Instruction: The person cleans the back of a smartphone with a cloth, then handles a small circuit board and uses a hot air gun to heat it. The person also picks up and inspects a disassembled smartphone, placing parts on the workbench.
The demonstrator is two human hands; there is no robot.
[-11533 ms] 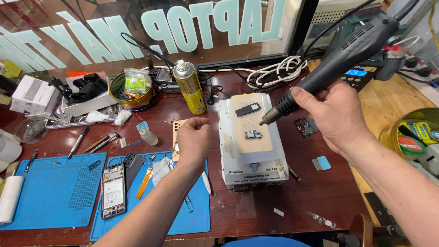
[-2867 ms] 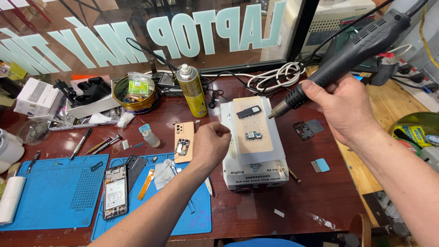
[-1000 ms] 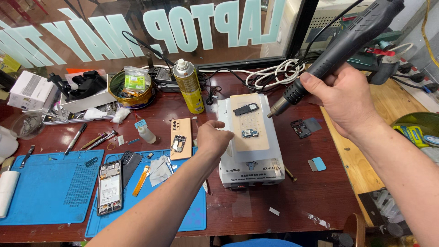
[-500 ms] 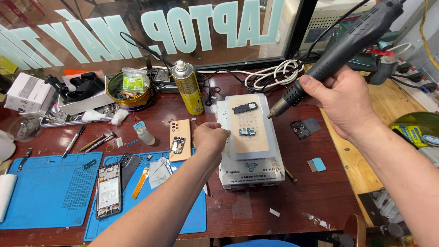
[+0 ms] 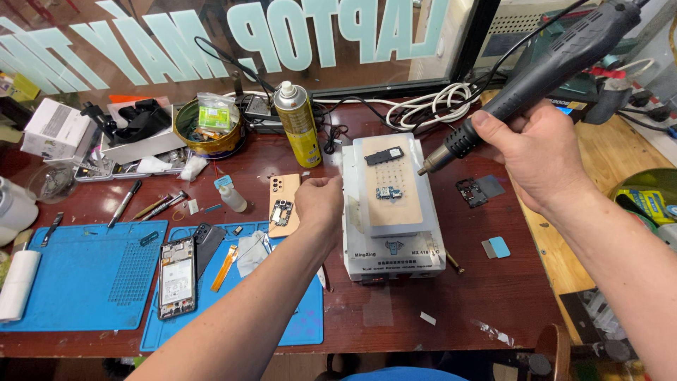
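The left hand [image 5: 321,203] sits mid-frame, back upward, fingers curled into a loose pinch, forearm rising from the lower left; the right hand [image 5: 532,155] at upper right is wrapped in a closed grip, thumb on top, forearm running to the lower right corner.

The grey hot-air tool [image 5: 557,60] looks like matt ribbed plastic with a dull metal nozzle. The white heating box [image 5: 392,233] has a smooth tan pad on top. The blue mats [image 5: 92,282] look rubbery and matt, the reddish-brown table [image 5: 486,296] glossy wood, and the yellow spray can [image 5: 299,127] shiny metal.
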